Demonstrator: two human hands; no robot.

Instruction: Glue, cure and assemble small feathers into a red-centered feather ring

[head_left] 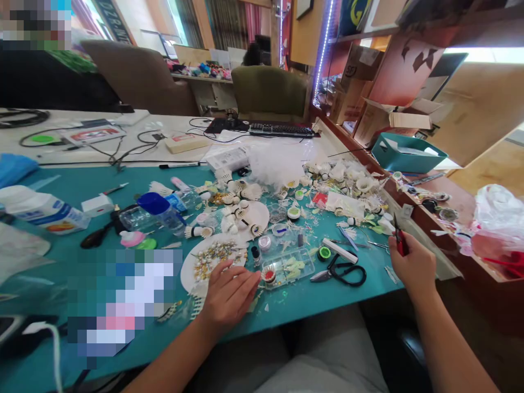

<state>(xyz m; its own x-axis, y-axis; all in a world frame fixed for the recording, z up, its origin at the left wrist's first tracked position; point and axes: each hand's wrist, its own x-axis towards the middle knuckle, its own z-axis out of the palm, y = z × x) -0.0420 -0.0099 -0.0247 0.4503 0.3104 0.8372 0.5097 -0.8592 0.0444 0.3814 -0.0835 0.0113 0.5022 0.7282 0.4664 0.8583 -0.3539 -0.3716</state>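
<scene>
My left hand [231,295] is low over the front of the green table mat, fingers together and curved to the right. At its fingertips is a small shuttlecock-like piece [269,275] with a pale feathered rim and a red centre; the thumb is mostly hidden. Beside it lies a clear compartment box [305,263] with pale green bits inside. A white plate [187,273] of gold and silver beads is just behind this hand. On the right, my right hand [413,267] is closed around red-handled pliers [400,241], their dark tip pointing up and away.
Black-handled scissors [347,273] lie between my hands, near a green-lidded jar [324,252]. Shuttlecocks [364,185] and white fluff [274,164] are heaped behind. A white bottle [41,210] lies at left. A keyboard [281,130] and teal basket [409,153] are farther back.
</scene>
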